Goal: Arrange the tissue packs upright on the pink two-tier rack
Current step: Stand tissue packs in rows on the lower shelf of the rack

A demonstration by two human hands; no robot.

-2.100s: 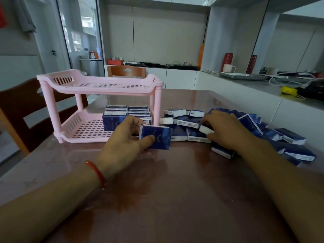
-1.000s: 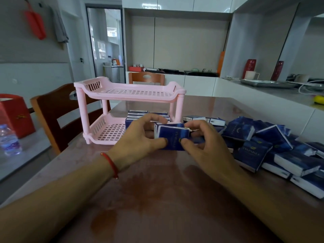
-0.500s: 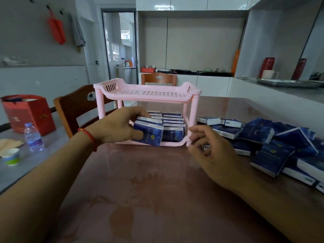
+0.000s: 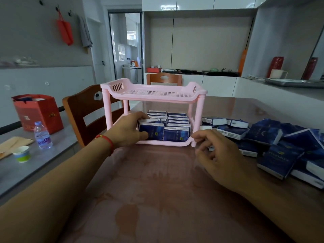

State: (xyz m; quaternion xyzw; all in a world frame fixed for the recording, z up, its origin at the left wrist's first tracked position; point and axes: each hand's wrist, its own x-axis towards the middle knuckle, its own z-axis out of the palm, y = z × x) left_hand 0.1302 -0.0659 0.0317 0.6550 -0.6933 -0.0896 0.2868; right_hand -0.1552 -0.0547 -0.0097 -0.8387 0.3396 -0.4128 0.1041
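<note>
Held tissue pack [image 4: 152, 131] now upright inside pink rack's [image 4: 157, 92] lower tier, left hand [image 4: 129, 130] gripping it, right hand [image 4: 217, 151] loosely open

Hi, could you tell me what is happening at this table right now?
A person is filling a pink two-tier rack with blue tissue packs. The left hand is setting one pack upright at the front of the lower tier, beside packs already standing there in rows. The right hand is open and empty near the rack's front right corner. The upper tier holds nothing yet, and a loose pile of packs waits on the table.
</note>
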